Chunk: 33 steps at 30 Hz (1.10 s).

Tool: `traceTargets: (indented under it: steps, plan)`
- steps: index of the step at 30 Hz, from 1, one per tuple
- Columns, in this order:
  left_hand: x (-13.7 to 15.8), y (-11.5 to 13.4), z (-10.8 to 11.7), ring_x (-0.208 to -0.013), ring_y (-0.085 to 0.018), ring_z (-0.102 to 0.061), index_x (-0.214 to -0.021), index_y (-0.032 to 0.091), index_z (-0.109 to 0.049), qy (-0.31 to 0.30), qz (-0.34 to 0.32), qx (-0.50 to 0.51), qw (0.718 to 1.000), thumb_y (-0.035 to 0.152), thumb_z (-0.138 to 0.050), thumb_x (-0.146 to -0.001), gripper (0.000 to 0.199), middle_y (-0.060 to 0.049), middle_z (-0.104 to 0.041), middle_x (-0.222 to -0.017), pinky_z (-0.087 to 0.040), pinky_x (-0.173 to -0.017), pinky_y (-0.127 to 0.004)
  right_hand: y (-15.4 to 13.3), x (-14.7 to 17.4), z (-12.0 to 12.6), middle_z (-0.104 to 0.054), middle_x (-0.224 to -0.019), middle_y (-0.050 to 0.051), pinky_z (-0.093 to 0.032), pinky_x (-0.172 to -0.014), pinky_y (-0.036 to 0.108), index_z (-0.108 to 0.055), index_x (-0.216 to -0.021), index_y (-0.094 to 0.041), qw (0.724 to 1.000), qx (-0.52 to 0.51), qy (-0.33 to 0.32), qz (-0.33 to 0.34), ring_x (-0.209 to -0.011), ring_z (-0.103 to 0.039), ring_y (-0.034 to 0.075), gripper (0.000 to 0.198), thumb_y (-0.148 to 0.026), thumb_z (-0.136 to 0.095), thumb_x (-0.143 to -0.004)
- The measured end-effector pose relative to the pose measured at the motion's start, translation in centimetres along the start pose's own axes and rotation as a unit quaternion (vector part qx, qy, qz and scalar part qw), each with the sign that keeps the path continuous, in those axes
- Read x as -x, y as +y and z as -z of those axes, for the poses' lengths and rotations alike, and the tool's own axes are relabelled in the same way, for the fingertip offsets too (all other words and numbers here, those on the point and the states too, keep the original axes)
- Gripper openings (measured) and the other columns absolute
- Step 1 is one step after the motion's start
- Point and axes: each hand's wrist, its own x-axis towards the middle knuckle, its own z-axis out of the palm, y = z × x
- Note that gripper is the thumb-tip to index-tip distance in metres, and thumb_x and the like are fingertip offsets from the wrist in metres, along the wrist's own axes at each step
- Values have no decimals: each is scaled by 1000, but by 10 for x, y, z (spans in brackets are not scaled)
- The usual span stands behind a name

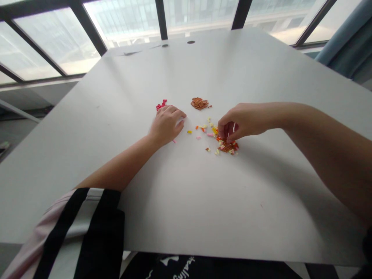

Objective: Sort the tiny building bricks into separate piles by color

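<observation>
Small building bricks lie in loose groups on the white table (186, 197). My right hand (232, 123) reaches into a mixed pile (228, 146) of brown, orange, cream and pink bricks. Its fingers are pinched together at the pile, and what they grip, if anything, is too small to name. Palm down, my left hand (167, 124) rests on the table with its fingers stretched out and slightly bent. Red bricks (161, 104) show just beyond its knuckles, and a thin pink piece (174, 141) pokes out beside it. A single yellow brick (189, 132) lies to its right.
A heap of brown bricks (199, 103) sits farther back, between the two hands. Scattered yellow, orange and pink bricks (203, 129) lie left of my right hand. Two round cable holes (191, 42) are near the far edge, before the windows. A blue-grey curtain (348, 42) hangs at right.
</observation>
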Motion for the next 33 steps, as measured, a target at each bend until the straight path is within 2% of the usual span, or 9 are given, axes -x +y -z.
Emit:
traceTargets:
  steps: [3, 6, 10, 13, 20, 24, 30, 33]
  plan:
    - [0, 0, 0, -113, -27, -64, -108, 23, -72, -2, 0, 0, 1000, 22, -59, -95, 19, -8, -72, -113, -47, -109, -48, -3, 0, -1, -80, -83, -3, -58, -75, 35, -77, -79, -31, 1000, 0, -2, 2, -80, -74, 22, 14, -22, -68, -73]
    - [0, 2, 1, -113, -27, -64, -108, 22, -73, -6, 5, -1, 1000, 22, -59, -95, 19, -9, -72, -114, -47, -108, -48, -6, 1, -1, -80, -84, 0, -57, -76, 34, -77, -81, -28, 1000, 2, 8, 5, -81, -74, 21, 19, -15, -65, -73]
    - [0, 2, 2, -114, -27, -64, -108, 22, -72, -7, 5, 2, 1000, 22, -58, -95, 19, -9, -72, -114, -47, -109, -48, -4, 3, 1, -80, -86, -3, -58, -76, 34, -79, -84, -31, 1000, 9, -5, 15, -84, -74, 23, 16, -22, -70, -74]
    - [0, 2, 3, -113, -27, -64, -108, 22, -72, -7, 0, 3, 1000, 22, -58, -95, 19, -8, -72, -114, -47, -109, -48, -2, 3, 1, -81, -90, 0, -57, -79, 34, -80, -87, -29, 1000, -3, -1, 19, -87, -74, 23, 14, -24, -71, -77]
    - [-1, 2, 3, -115, -26, -63, -110, 22, -71, -15, 2, 0, 1000, 21, -58, -96, 20, -8, -71, -115, -46, -111, -49, -8, 0, -1, -81, -88, 1, -56, -79, 35, -75, -81, -27, 1000, -11, 13, -1, -83, -75, 22, 10, -18, -70, -77]
    - [0, 2, 4, -115, -27, -62, -111, 20, -73, -17, 4, -2, 1000, 21, -57, -96, 22, -9, -71, -116, -47, -111, -50, -4, -2, 1, -81, -88, 0, -56, -82, 37, -76, -84, -26, 1000, 4, -12, -18, -84, -75, 22, 17, -15, -66, -74]
    - [0, 1, 2, -116, -27, -63, -110, 21, -73, -14, 7, 1, 1000, 22, -58, -95, 21, -9, -72, -116, -46, -112, -50, 4, -3, 3, -80, -88, 3, -55, -84, 41, -78, -84, -25, 999, 29, -6, -31, -84, -74, 24, 18, -22, -64, -74]
    - [0, 1, 1, -116, -27, -62, -110, 22, -73, -9, 8, 2, 1000, 21, -58, -94, 21, -9, -72, -115, -45, -112, -50, 2, -3, 2, -80, -88, 3, -54, -84, 41, -78, -84, -27, 999, 25, 1, -32, -84, -74, 25, 15, -31, -67, -76]
